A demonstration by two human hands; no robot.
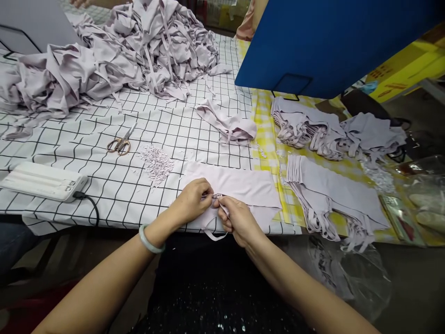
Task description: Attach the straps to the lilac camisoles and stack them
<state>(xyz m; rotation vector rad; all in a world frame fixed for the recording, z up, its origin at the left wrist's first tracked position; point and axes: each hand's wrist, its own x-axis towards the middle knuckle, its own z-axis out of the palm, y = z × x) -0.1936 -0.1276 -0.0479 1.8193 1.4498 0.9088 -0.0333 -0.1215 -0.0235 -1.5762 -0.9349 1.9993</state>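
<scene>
A pale lilac garment (243, 183) lies spread at the near edge of the table, with a thin strap loop hanging over the edge. Above it, my left hand (194, 199) pinches one of its straps, fingertips closed. My right hand (238, 218), also closed, grips the same strap just beside the left fingertips. A small dark detail shows on the strap between the hands, too small to make out. Left of my hands lies a heap of tiny lilac scraps (158, 164). Farther left rest gold-handled scissors (121, 141), blades pointing away from me.
A large heap of lilac garments (163, 41) covers the back left. One loose garment (229, 125) lies mid-table. Neat garment stacks (340, 185) stand on the yellow checked cloth at right, below a blue panel (313, 41). A white power bank (41, 181) with a cable is at left.
</scene>
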